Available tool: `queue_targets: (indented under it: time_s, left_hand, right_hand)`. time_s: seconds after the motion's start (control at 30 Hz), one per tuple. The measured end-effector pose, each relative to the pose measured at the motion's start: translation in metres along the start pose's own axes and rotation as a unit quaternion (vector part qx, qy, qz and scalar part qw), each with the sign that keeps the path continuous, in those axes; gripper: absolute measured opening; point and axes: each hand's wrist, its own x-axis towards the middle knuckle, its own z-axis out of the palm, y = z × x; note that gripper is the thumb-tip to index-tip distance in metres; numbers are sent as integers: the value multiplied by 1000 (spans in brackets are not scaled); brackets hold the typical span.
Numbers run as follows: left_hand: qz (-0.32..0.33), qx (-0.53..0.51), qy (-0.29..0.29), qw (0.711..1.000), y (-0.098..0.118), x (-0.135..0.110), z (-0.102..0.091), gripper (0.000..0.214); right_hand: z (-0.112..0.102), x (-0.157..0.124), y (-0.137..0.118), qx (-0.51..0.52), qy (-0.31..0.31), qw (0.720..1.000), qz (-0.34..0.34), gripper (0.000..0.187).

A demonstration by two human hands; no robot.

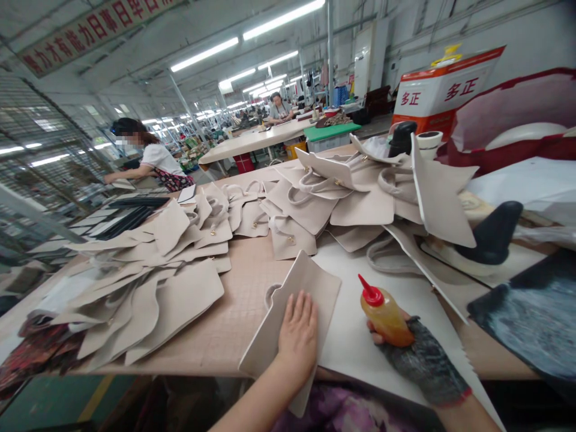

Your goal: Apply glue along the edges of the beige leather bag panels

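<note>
My left hand (299, 330) lies flat on a beige bag panel (321, 282), fingers stretched out. A looped handle (270, 295) shows at that panel's left edge. In my right hand (418, 354), which wears a dark grey fingerless glove, is a squeeze bottle (386, 315) of amber liquid with a red pointed nozzle. The bottle is held tilted over a white sheet (346, 339), to the right of the panel. Part of the panel's lower half is hidden under my left hand and forearm.
Stacks of beige panels (180, 312) spread over the left of the table, and more bag panels (310, 210) with handles pile up at the back. A black-handled tool (492, 234) and a dark stained board (531, 312) are on the right. Two people work farther off.
</note>
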Motion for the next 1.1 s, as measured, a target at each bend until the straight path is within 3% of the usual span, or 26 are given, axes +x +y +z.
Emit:
queue_targets:
  time_s: [0.07, 0.23, 0.4, 0.5, 0.6, 0.8, 0.9, 0.97, 1.03, 1.1]
  left_hand:
    - [24, -48, -45, 998, 6, 9, 2, 44]
    - [65, -119, -87, 987, -3, 34, -11, 32]
    - [82, -160, -143, 973, -14, 61, -23, 64]
    - [88, -144, -185, 968, -10, 73, -28, 71]
    - [93, -124, -170, 973, -4, 76, -27, 65]
    - [80, -130, -91, 984, 2, 64, -11, 34]
    - [72, -175, -84, 978, -3, 51, -19, 30]
    - [36, -185, -39, 981, -12, 37, -30, 35]
    - [-68, -170, 9, 983, -27, 22, -43, 46]
    - [-191, -172, -7, 967, -44, 8, -54, 54]
  right_hand:
    - [-2, 2, 0, 10, 15, 1000, 14, 35]
    - [-6, 5, 2, 10, 26, 1000, 1, 43]
    - [-6, 5, 2, -5, 19, 1000, -11, 49]
    - [-5, 6, 1, -16, 31, 999, -7, 40]
    - [-5, 7, 0, -20, 45, 999, 24, 29]
    - [-7, 7, 1, -5, 56, 998, -3, 30]
    - [-5, 5, 0, 5, 52, 999, 10, 28]
    - [-3, 5, -1, 12, 52, 998, 17, 28]
    - [-1, 5, -1, 11, 61, 998, 17, 26]
    - [-2, 6, -1, 6, 73, 997, 16, 21]
